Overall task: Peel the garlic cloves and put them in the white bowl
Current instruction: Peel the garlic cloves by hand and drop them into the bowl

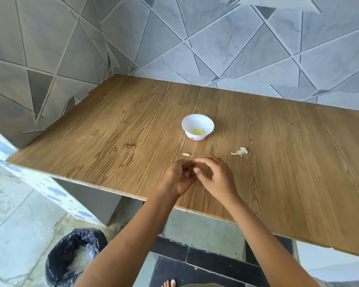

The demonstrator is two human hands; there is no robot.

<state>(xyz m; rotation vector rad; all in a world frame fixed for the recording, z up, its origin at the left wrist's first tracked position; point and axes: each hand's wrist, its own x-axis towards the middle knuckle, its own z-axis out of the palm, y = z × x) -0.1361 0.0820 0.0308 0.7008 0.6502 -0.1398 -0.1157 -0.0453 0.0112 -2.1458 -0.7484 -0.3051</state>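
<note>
A small white bowl (197, 126) stands near the middle of the wooden table (112, 129) and holds several pale peeled garlic cloves. One loose clove (186, 154) lies on the table just in front of the bowl. My left hand (179, 179) curls around a garlic clove (188, 171) with loose papery skin. My right hand (214, 176) meets it from the right, thumb and forefinger pinching at the same clove. The clove is mostly hidden between the fingers.
A scrap of garlic skin (240, 152) lies to the right of the hands. Tiled walls close the table's far and left sides. Below the near edge on the left stands a bin with a black liner (75, 257). A bare foot (170, 283) shows at the bottom.
</note>
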